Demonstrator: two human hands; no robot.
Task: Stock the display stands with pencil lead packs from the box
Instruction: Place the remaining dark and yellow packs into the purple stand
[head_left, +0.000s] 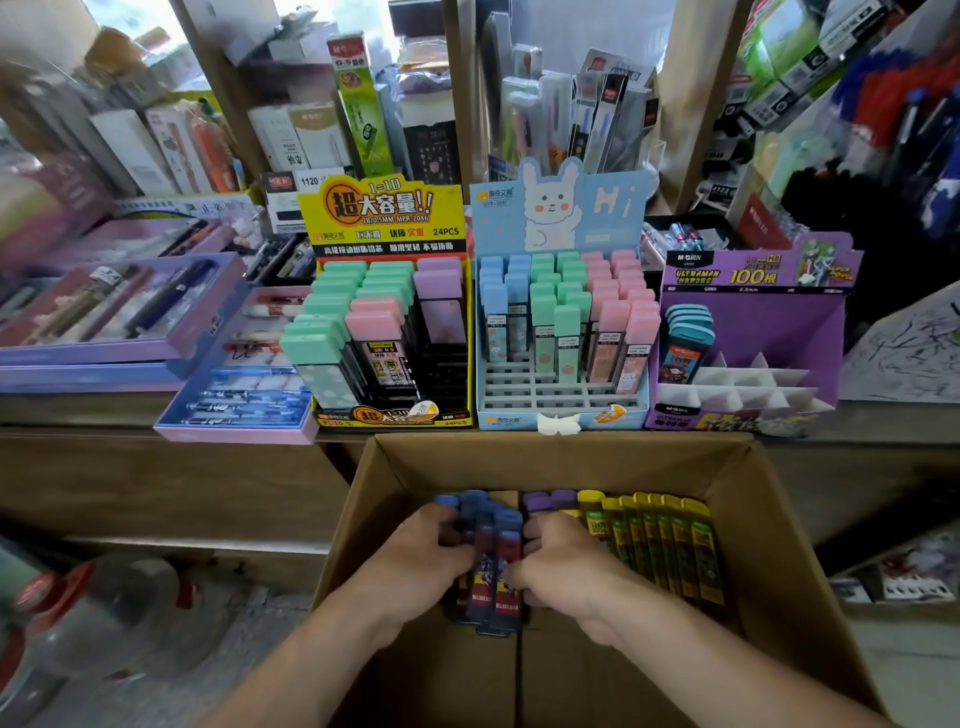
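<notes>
- Pen trays (104, 322) – two flat purple ones, stacked at the far left of the counter (156, 467); the top one holds pens lying side by side, blurred.
- Pen box (239, 400) – a shallow pink-rimmed box just left of the stands, with blue pens lying in rows. It overhangs the counter edge.
- Yellow stand (384, 218) – mint-capped packs (332, 317) fill its left side and the back of the middle. Pink-capped ones stand at the middle front and lilac-capped ones at the back right. Bare black slots show at the front right.
- Blue stand (561, 208) – it has a rabbit header and touches the yellow stand. It holds upright packs in colour bands: blue caps left, mint middle, pink right. Open grid slots show along the front rows, and a scrap of white tape (558, 423) sits on the front lip.
- Purple stand (753, 275) – rightmost on the counter. A few teal-capped packs (688, 332) stand in its back-left compartment; the other compartments show only white dividers (753, 379).
- Box (779, 519) – open brown cardboard, below the counter edge and in front of the stands. Pencil lead packs lie along its far side.
- Left hand (421, 556) – inside the box, fingers curled round the left side of the blue packs (491, 561).
- Blue packs – a bundle with blue caps and dark printed bodies, clasped between both hands.
- Right hand (566, 566) – fingers curled round the bundle's right side.
- Purple packs (550, 501) – just beyond the right hand; only their caps show.
- Yellow packs (670, 545) – a row standing on edge, running to the right of the purple ones.
</notes>
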